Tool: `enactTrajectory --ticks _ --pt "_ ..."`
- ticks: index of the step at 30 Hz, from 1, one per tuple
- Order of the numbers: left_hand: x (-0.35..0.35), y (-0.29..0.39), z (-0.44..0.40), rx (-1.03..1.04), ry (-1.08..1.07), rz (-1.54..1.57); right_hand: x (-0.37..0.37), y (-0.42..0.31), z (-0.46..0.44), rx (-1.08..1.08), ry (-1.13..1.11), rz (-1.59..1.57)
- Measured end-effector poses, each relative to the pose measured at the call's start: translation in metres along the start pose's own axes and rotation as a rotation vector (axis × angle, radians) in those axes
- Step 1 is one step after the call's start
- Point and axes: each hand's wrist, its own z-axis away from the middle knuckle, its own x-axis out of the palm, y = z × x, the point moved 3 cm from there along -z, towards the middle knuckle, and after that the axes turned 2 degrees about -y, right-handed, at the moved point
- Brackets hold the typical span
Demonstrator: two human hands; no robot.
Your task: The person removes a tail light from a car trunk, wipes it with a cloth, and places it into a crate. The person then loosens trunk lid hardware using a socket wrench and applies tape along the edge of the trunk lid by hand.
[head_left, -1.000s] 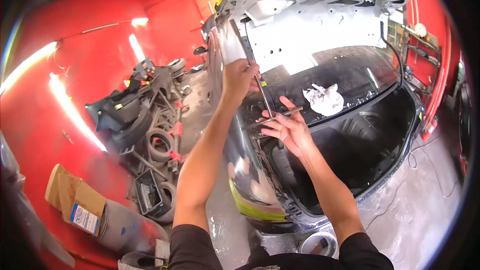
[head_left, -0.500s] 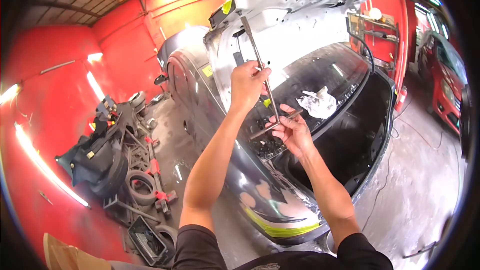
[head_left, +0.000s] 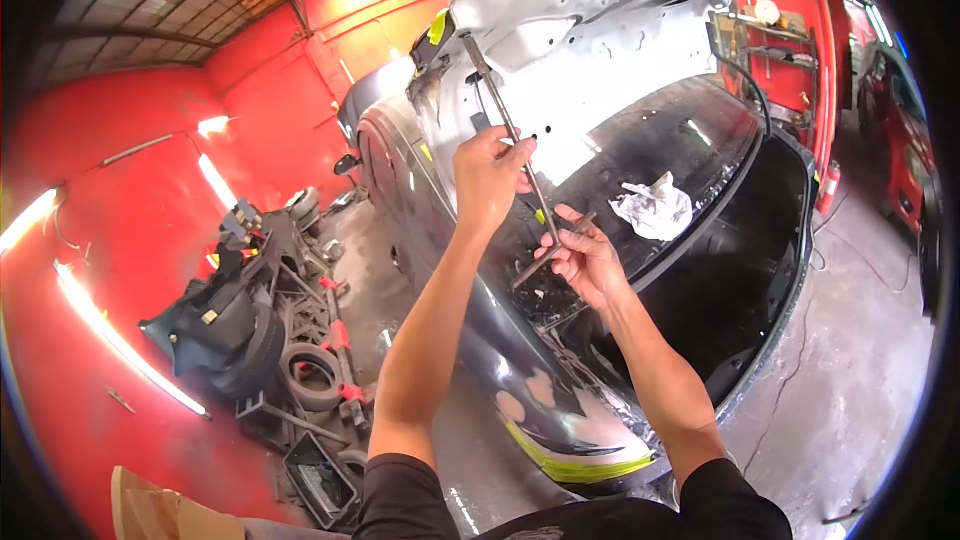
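Observation:
A long metal T-handle wrench (head_left: 482,68) slants across the middle of the view, its far end up by the raised trunk lid (head_left: 560,35). My left hand (head_left: 485,178) is closed around the shaft. Lower down, my right hand (head_left: 597,268) grips the wrench where the crossbar meets the shaft, fingers curled about it. Beneath both hands is the dark car (head_left: 480,330), its trunk opening (head_left: 690,310) showing black inside. A crumpled white cloth (head_left: 655,208) lies on the rear glass, right of my right hand.
Tires (head_left: 312,377), a dark bumper part (head_left: 215,315) and metal stands are piled along the red wall (head_left: 110,170) to the left. Shelves (head_left: 780,50) stand behind the car. A red car (head_left: 895,140) is at the right. Yellow tape (head_left: 575,467) runs along the bumper.
The camera view has shifted, so the surroundings sit slightly further right. The wrench's crossbar has turned to a steeper slant in my right hand. Both hands still hold the wrench.

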Motion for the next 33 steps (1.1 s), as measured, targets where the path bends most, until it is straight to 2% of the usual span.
enactTrajectory --ticks 6,12,13,15,18,20,24,25,28,29,33 --pt "0.005 -0.001 0.001 0.026 0.090 -0.100 -0.011 0.006 -0.015 0.095 -0.134 -0.172" --pt "0.009 -0.006 -0.006 0.014 0.071 -0.075 -0.014 0.009 -0.014 -0.170 -0.128 -0.116" --pt "0.009 -0.007 -0.008 0.016 0.059 -0.064 -0.013 0.006 -0.012 -0.195 -0.121 -0.066" --pt "0.011 -0.011 -0.009 0.012 0.031 -0.037 -0.009 0.003 -0.007 -0.386 -0.049 0.113" --pt "0.007 -0.016 -0.012 -0.028 -0.122 0.115 0.002 0.010 0.006 -0.717 0.005 0.421" --pt "0.000 -0.020 -0.010 -0.018 -0.189 0.173 0.010 0.003 0.020 -0.908 0.010 0.918" --pt "-0.002 -0.025 0.000 -0.066 -0.223 0.186 0.006 0.017 0.022 -0.917 0.066 0.988" --pt "-0.001 -0.026 0.004 -0.089 -0.193 0.155 0.000 0.022 0.022 -0.919 0.055 0.913" --pt "0.001 -0.031 0.008 -0.130 -0.094 0.067 -0.011 0.035 0.021 -0.522 0.113 0.466" --pt "-0.003 -0.035 0.007 -0.130 -0.054 0.044 -0.011 0.038 0.015 -0.556 0.050 0.367" --pt "-0.017 -0.038 0.002 -0.131 0.022 0.007 -0.004 0.023 0.002 -0.230 0.044 0.133"
